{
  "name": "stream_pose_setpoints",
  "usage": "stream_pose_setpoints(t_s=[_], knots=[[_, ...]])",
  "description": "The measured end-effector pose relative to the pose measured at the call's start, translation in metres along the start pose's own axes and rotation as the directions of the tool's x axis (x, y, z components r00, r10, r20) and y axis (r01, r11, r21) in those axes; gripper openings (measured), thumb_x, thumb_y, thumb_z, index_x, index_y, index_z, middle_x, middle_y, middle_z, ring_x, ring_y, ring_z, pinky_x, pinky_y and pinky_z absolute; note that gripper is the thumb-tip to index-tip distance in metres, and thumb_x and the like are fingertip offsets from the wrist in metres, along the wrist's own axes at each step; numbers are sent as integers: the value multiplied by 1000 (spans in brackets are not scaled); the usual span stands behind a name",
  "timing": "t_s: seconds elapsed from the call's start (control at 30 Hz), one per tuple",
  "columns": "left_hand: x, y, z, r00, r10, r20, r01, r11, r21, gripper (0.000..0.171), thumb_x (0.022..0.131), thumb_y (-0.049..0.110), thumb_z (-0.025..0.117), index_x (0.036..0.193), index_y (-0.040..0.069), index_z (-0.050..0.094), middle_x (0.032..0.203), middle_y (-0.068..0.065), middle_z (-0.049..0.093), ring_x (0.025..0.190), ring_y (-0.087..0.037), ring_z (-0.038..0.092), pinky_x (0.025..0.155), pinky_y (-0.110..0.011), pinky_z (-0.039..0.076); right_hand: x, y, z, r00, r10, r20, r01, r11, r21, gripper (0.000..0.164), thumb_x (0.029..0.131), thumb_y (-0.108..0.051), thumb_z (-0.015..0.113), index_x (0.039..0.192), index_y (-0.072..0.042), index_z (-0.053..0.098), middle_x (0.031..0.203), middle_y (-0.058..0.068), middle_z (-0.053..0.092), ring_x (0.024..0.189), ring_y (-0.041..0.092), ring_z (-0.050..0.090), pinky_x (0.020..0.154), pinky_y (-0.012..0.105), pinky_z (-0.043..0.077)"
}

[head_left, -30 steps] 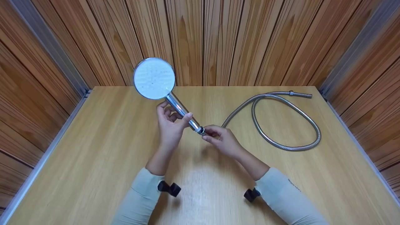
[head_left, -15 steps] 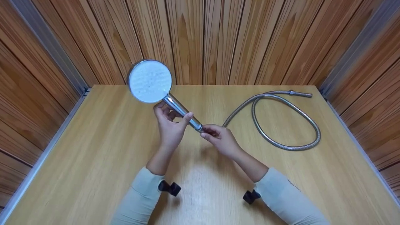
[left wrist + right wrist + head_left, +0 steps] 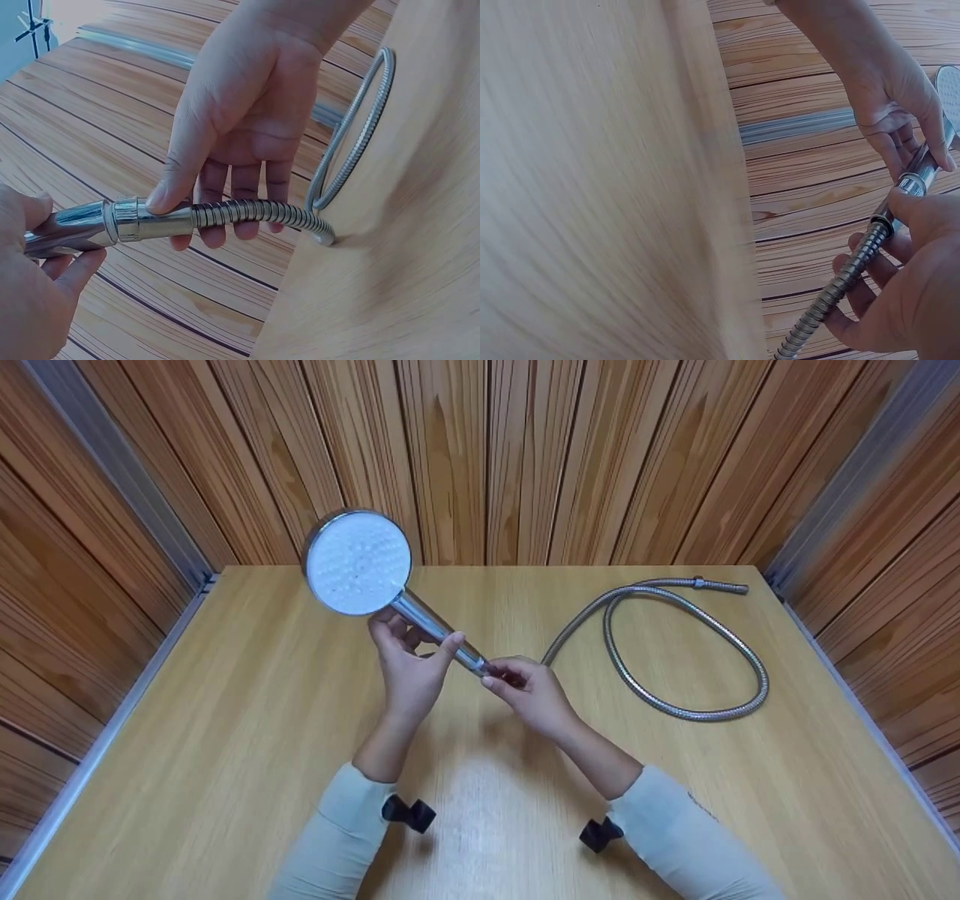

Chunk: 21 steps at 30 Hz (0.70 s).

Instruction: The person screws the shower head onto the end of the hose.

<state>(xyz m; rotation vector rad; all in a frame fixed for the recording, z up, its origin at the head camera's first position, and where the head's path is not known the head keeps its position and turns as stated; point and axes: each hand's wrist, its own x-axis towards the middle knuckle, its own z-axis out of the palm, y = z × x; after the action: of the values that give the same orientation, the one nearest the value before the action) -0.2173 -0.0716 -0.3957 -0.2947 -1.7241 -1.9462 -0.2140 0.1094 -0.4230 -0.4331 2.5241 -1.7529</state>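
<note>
Both hands are busy, and they meet at the joint! The left hand (image 3: 409, 679) grips the handle (image 3: 426, 619), thumb across the near side and fingers tucked behind, low enough on the shaft, it seems, to steady the end nearest the other hand. Out past the left fingers, up and to the left, sits the head (image 3: 358, 562), pale face turned toward the wearer; with all that bulk beyond the grip, it probably wants to tip, which would explain the firm thumb.

Over to the right hand (image 3: 534, 697), and it's a pinch: thumb laid on the metal end of the hose (image 3: 705, 716), the remaining fingers under and behind the ridged length, perhaps just taking its weight. Right between the two hands, the nut (image 3: 129, 217) lines up with the handle, a pale ring (image 3: 110, 223) showing at the seam. The two parts meet nearly in line, a sensible way to hold a screw-type joint, though how tightly they're joined, nobody can tell from here.

Beyond the right hand, the hose drops to the table (image 3: 225, 735) and sweeps into a wide loop off to that side, apparently slack enough not to tug at the pinch. Its free tip (image 3: 739, 589) lies farther out still, well apart from both hands.
</note>
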Motion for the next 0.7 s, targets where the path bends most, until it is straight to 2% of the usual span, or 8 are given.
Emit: stream_pose_setpoints(t_s=[0.17, 0.4, 0.57, 0.7], knots=[[-1, -1, 0, 1000, 27, 3, -27, 1000, -8, 85, 80, 6, 80, 139, 9, 19, 113, -14, 51, 89, -28, 60, 63, -36, 58, -1, 1, 3, 999, -21, -46, 24, 997, 70, 20, 90, -18, 71, 109, -10, 73, 97, 2, 66, 83, 19, 56, 67, 26, 48], [-2, 2, 1, 999, 44, -1, -44, 999, -18, 87, 80, 8, 81, 140, 9, 18, 113, -14, 52, 92, -27, 62, 64, -41, 59, -1, 4, 6, 995, -50, -90, 66, 982, 180, 25, 86, -14, 75, 110, -8, 67, 101, 5, 66, 92, 22, 59, 79, 29, 52], [-3, 3, 1, 999, 53, -1, -53, 998, -21, 87, 80, 8, 80, 140, 9, 18, 116, -15, 51, 92, -27, 62, 66, -44, 59, -1, 7, 8, 992, -46, -120, 71, 975, 211, 31, 80, -11, 81, 108, -8, 66, 101, 6, 67, 95, 21, 62, 84, 30, 54], [-4, 4, 1, 998, 56, 11, -56, 998, -25, 88, 80, 8, 80, 141, 10, 17, 118, -19, 50, 91, -28, 61, 67, -44, 59, -1, 9, 8, 988, -61, -140, 88, 977, 194, 29, 80, -10, 80, 105, -6, 67, 99, 6, 67, 92, 21, 62, 82, 28, 54]])
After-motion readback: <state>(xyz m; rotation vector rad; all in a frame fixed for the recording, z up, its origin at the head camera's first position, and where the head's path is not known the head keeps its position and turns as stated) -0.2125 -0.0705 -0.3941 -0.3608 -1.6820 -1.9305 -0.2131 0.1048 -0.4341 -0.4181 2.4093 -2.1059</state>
